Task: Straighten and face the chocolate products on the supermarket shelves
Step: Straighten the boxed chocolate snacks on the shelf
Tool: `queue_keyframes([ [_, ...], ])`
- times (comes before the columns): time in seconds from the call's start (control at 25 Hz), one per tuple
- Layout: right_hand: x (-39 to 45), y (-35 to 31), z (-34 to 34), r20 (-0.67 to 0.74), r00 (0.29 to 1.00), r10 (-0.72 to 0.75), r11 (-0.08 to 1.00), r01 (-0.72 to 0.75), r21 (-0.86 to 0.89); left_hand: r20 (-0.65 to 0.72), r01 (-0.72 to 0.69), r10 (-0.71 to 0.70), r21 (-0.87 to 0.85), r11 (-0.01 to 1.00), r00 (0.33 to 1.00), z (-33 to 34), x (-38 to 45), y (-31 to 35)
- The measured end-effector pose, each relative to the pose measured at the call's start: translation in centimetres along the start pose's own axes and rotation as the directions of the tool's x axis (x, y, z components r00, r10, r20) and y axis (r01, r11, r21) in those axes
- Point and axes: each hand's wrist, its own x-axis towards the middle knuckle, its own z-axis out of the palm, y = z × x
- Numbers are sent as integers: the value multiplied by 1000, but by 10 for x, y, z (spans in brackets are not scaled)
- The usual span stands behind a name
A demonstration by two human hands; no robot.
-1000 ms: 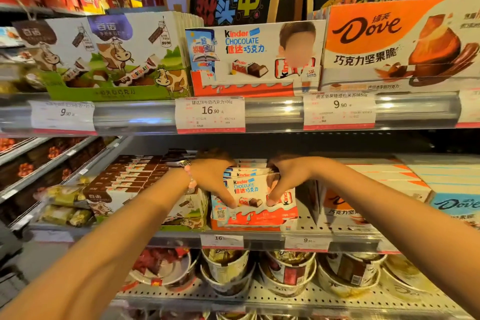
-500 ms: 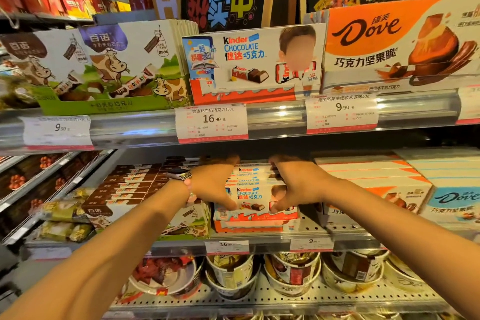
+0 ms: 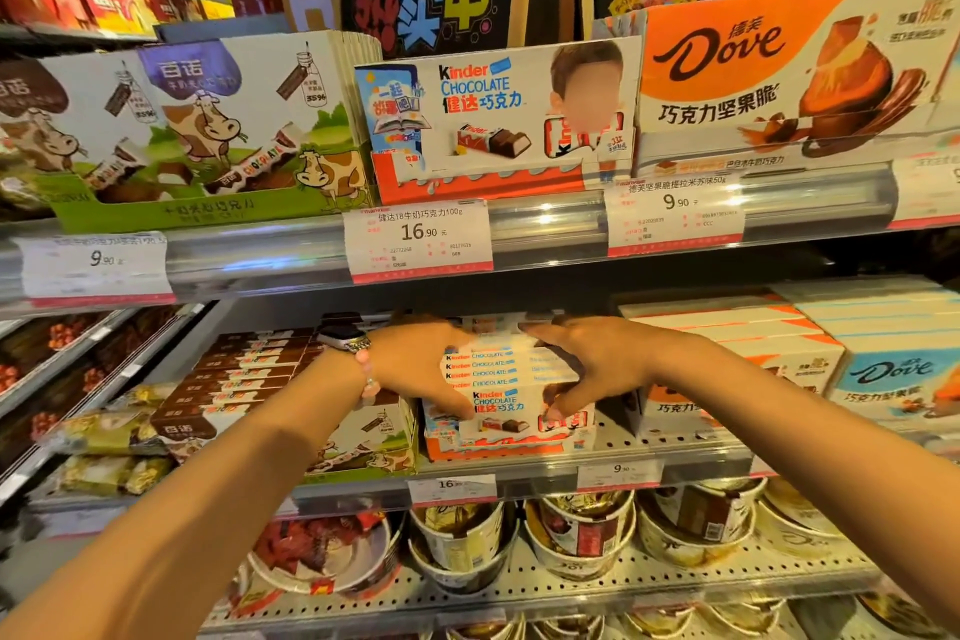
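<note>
On the middle shelf (image 3: 691,455) stands a row of Kinder chocolate boxes (image 3: 506,411), white with blue lettering and an orange base. My left hand (image 3: 421,369) grips the left side of the row, thumb down on the front box. My right hand (image 3: 587,369) grips the right side, fingers over the top and thumb on the front face. A second Kinder display box (image 3: 498,120) stands facing forward on the shelf above.
Cow-print chocolate boxes (image 3: 228,379) sit left of the Kinder row, orange and blue Dove boxes (image 3: 810,364) to the right. A large Dove box (image 3: 795,73) is on the upper shelf. Round tubs (image 3: 582,530) fill the lower shelf. Price tags (image 3: 421,239) line the rails.
The camera has moved closer and the view has tilted slightly. Both hands have stayed on the Kinder row, shifting from the front box toward the stack's top and sides.
</note>
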Motion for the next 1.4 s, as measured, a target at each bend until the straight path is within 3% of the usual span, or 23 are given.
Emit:
queue_keyframes([
  [0.12, -3, -5, -9, 72, 997, 24, 984, -36, 177, 29, -16, 14, 78, 997, 999, 1, 0, 1],
  [0.2, 3, -6, -15, -35, 993, 110, 946, -94, 310, -15, -22, 23, 90, 996, 1000, 2, 0, -1],
  [0.28, 16, -3, -15, -198, 955, 220, 952, -166, 257, -54, -26, 31, 89, 996, 998, 3, -1, -1],
  [0.44, 37, 0, -5, -91, 959, 267, 950, -246, 192, -77, -34, 40, 72, 997, 996, 3, -3, 1],
  [0.56, 39, 2, -3, -144, 943, 300, 933, -258, 251, -113, 10, 2, 108, 994, 994, 4, -3, 0],
  [0.68, 32, 0, -6, -148, 962, 229, 942, -181, 283, -166, 57, -37, 114, 992, 985, 6, -4, -1],
  [0.84, 9, -4, -12, 130, 990, 51, 958, -86, 274, -114, 47, -36, 98, 994, 993, 5, -1, -3],
  [0.88, 7, -3, -11, 144, 989, 29, 971, -62, 229, -102, 22, -14, 75, 997, 995, 6, 1, -5],
  [1.16, 3, 1, 2, -103, 994, -20, 992, 33, 125, -126, -14, 18, 36, 999, 992, 7, 4, -14],
  [1.4, 6, 5, 2, 1, 1000, 7, 989, -8, 147, -57, -19, 17, -20, 1000, 998, 5, 8, -11],
])
